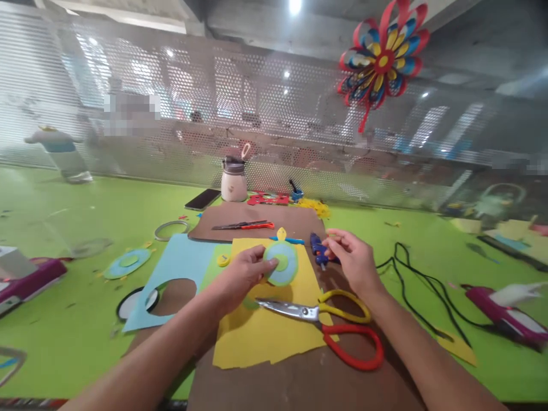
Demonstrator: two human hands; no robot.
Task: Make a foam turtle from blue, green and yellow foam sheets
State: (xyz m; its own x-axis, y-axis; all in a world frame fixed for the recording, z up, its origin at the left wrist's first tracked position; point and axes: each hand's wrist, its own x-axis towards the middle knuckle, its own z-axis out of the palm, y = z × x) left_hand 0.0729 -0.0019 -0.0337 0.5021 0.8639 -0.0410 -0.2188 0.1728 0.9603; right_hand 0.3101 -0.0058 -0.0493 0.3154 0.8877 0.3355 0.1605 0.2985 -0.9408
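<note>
My left hand (248, 268) pinches a paper turtle (287, 274) between thumb and fingers. The turtle has a light-blue oval body, a green circle in its middle and a small yellow head at the top. My right hand (351, 257) is beside a blue glue gun (317, 249), its thumb and index finger apart. The hand partly hides the glue gun's handle, so whether they touch is unclear. Scissors (295, 310) with one yellow and one red handle lie below, across yellow paper (248, 348). A second paper turtle (113, 267) lies at the left.
A brown board (240, 394) lies under the papers. Light-blue paper (184, 257) with a round hole is at left. A red utility knife (252, 225), phone (202, 199) and white bottle (233, 185) are farther back. A black cord (422, 277) runs right; perforated mesh (274, 114) stands behind.
</note>
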